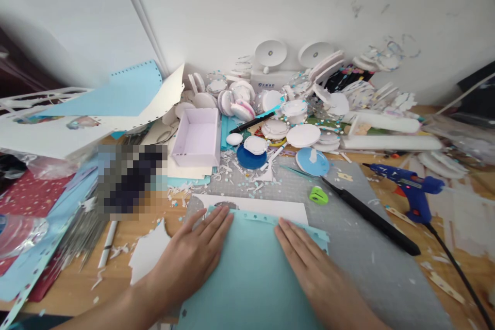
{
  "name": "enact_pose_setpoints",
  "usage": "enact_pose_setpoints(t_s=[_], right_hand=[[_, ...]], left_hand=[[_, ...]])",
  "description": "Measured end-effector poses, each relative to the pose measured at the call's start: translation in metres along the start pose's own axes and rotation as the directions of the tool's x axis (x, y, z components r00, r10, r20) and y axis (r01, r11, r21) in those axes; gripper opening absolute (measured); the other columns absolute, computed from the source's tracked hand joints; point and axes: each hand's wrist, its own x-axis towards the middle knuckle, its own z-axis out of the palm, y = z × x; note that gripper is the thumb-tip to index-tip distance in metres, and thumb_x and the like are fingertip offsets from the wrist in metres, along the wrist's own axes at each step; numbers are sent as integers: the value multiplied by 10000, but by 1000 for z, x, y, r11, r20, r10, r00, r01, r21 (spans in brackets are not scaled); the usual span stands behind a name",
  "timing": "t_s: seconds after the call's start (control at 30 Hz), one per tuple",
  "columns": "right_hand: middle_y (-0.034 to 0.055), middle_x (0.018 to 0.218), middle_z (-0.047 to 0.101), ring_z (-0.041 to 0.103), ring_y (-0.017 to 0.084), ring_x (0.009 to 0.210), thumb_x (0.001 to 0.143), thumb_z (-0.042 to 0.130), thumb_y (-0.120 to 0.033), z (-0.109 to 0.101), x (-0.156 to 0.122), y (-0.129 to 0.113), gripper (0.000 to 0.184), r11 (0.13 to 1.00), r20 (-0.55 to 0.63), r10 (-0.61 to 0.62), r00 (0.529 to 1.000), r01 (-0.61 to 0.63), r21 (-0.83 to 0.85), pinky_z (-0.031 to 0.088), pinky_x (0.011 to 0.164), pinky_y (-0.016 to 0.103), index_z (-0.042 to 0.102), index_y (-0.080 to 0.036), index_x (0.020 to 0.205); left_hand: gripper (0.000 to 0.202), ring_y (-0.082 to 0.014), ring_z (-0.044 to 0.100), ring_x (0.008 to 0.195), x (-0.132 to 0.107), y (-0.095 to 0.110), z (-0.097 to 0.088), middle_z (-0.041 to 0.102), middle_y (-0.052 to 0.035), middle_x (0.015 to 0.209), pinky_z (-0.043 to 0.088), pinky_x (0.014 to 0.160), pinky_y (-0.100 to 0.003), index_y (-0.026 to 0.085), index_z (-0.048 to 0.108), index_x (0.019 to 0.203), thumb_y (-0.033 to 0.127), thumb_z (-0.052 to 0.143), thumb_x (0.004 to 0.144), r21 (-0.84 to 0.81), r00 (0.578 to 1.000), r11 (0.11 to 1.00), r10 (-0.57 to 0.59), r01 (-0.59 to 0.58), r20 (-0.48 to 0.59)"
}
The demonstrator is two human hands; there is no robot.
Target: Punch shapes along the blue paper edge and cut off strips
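Observation:
A light blue sheet of paper [253, 268] lies on a grey cutting mat [367, 252] near the table's front edge, over a white sheet [266, 205]. My left hand [193, 258] lies flat on the blue sheet's left side, fingers stretched out and together. My right hand [309, 263] rests flat on its right side, fingers extended toward the top edge. Neither hand holds anything.
A green small tool [318, 195] and a long black tool [371, 216] lie on the mat. A blue glue gun [410, 188] with a cord stands at right. A white open box [197, 136], round white and blue discs [303, 135] and paper scraps crowd the back.

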Motion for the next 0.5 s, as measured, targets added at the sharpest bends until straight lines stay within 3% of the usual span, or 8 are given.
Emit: enact_pose_setpoints(t_s=[0.13, 0.27, 0.5], right_hand=[[217, 1376, 494, 530, 314, 1218, 782, 295, 21, 3, -15, 2, 563, 995, 20, 98, 995, -97, -28, 588, 849, 419, 463, -14, 1318], [206, 1362, 515, 548, 295, 1203, 806, 294, 2, 4, -28, 7, 529, 994, 45, 108, 993, -107, -22, 570, 860, 425, 484, -13, 1300], [129, 1361, 540, 558, 223, 1189, 878, 303, -71, 2, -31, 9, 471, 983, 3, 177, 984, -177, -39, 502, 886, 389, 492, -82, 1309]], left_hand=[[445, -229, 501, 1252, 1, 0, -2, 504, -120, 1387, 274, 1080, -393, 119, 445, 1363, 203, 325, 943, 2, 1000, 1000, 6, -6, -18], [446, -223, 486, 1265, 0, 0, -1, 493, -104, 1399, 188, 1114, -381, 127, 459, 1355, 207, 335, 934, 8, 1000, 1000, -4, 4, -15], [465, -215, 417, 1320, -3, 5, 3, 416, -84, 1458, 53, 1164, -385, 155, 415, 1394, 268, 395, 943, -1, 998, 998, -57, 57, 27]])
